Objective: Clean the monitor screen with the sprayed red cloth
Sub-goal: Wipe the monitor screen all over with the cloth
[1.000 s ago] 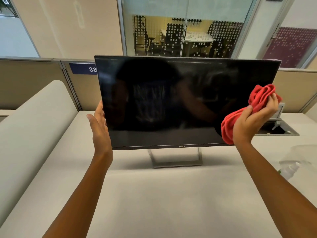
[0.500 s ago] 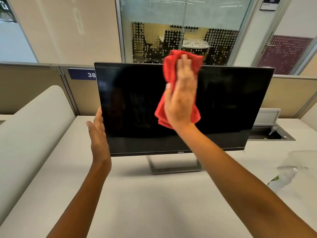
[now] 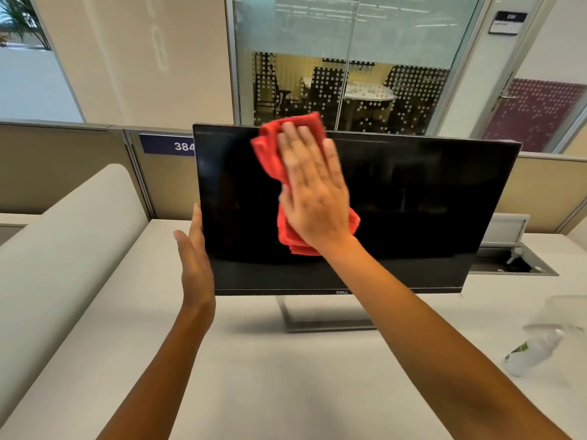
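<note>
Head view: right hand [image 3: 313,198] presses red cloth [image 3: 287,231] flat on monitor screen [image 3: 413,201].

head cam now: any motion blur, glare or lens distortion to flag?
Head view: right hand and red cloth smeared by motion blur at the fingers; left hand sharp on the monitor edge. The dark screen shows faint reflections, no hard glare. Wide-angle bending tilts the monitor's sides and the partitions. Spray bottle at right looks soft.

R hand [image 3: 313,198] + red cloth [image 3: 286,147] moved from monitor's [image 3: 413,201] right edge to upper-left centre of screen | fingers now flat, spread
</note>
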A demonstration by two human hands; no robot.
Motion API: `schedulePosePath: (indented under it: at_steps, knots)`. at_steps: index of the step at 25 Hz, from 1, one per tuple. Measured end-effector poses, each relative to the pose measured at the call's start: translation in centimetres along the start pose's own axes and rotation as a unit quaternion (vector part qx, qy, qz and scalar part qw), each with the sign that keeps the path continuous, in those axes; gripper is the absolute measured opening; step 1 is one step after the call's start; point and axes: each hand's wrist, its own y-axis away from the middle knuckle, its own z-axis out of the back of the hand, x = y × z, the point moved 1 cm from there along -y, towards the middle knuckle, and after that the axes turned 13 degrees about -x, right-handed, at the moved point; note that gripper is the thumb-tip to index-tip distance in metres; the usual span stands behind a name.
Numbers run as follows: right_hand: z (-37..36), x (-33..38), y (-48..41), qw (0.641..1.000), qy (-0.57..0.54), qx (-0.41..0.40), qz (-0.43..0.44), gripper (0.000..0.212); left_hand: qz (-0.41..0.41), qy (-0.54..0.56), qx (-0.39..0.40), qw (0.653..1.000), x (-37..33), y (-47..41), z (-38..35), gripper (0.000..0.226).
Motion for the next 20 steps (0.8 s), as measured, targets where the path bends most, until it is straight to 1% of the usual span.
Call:
schedulePosePath:
  at_steps: [2, 3, 4, 6, 7, 8, 9, 11, 13, 16, 18, 20]
  knots:
    - [1.6, -3.7, 1.4, 0.995, 0.054, -0.032, -0.082, 0.056, -0.012, -0.033, 0.004, 0.999, 0.0, -0.1, -0.2, 0.071]
    - [2.5, -5.6, 2.2, 0.986, 0.082, -0.047, -0.135, 0.057, -0.017, -0.039, 0.004, 0.999, 0.0, -0.1, -0.3, 0.073]
    - [3.4, -7.5, 2.9, 0.972, 0.107, -0.062, -0.198, 0.058, -0.020, -0.041, 0.002, 0.999, 0.0, -0.1, -0.3, 0.072]
    - [5.0, -10.4, 3.9, 0.928, 0.135, -0.098, -0.333, 0.059, -0.021, -0.038, -0.003, 0.999, 0.3, -0.1, -0.2, 0.065]
    - [5.5, -11.4, 4.2, 0.906, 0.136, -0.114, -0.385, 0.059, -0.021, -0.033, -0.004, 0.999, 0.4, -0.1, -0.2, 0.060]
    - [5.7, -11.7, 4.2, 0.892, 0.132, -0.125, -0.414, 0.059, -0.019, -0.029, -0.005, 0.999, 0.5, -0.1, -0.1, 0.057]
    - [5.6, -11.5, 4.0, 0.887, 0.126, -0.133, -0.425, 0.059, -0.016, -0.027, -0.005, 0.999, 0.6, -0.1, -0.1, 0.057]
    - [4.7, -9.8, 3.1, 0.894, 0.107, -0.140, -0.412, 0.058, -0.012, -0.026, -0.007, 1.000, 0.6, -0.1, -0.1, 0.062]
    - [3.3, -6.9, 2.0, 0.910, 0.082, -0.129, -0.385, 0.058, -0.009, -0.019, -0.007, 1.000, 0.5, -0.1, 0.0, 0.067]
    - [1.1, -1.7, 0.7, 0.944, 0.041, -0.098, -0.312, 0.058, 0.001, -0.008, -0.001, 1.000, 0.2, -0.2, 0.2, 0.072]
    - [-0.2, 1.4, 0.2, 0.965, 0.001, -0.067, -0.254, 0.058, 0.004, 0.005, 0.006, 1.000, 0.1, -0.2, 0.5, 0.070]
    - [-1.3, 3.9, -0.3, 0.979, -0.026, -0.038, -0.201, 0.058, 0.004, 0.019, 0.007, 1.000, 0.1, -0.1, 0.7, 0.062]
